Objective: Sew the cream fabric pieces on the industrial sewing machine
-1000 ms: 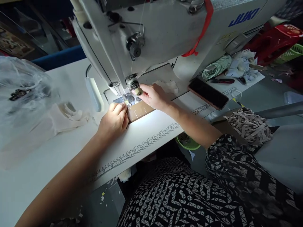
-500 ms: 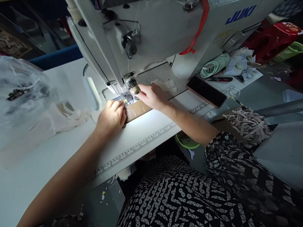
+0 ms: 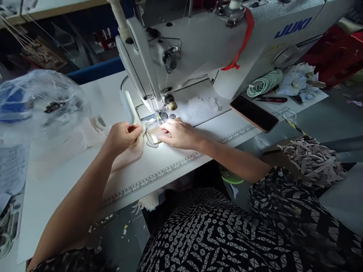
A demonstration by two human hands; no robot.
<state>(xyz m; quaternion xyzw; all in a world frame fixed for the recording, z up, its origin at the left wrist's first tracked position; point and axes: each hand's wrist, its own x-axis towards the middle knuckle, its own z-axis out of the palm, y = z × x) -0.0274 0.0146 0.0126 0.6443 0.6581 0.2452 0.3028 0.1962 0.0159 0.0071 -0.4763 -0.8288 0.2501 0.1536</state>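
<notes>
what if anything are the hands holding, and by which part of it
The left hand pinches pale fabric by a portion near the presser foot. Whether the right hand holds anything cannot be told.

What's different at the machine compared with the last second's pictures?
The left hand has moved left, away from the presser foot, and now pinches pale cloth. The right hand has come from beside the knob toward the person, over the brown plate. The phone and green coil stayed put.
</notes>
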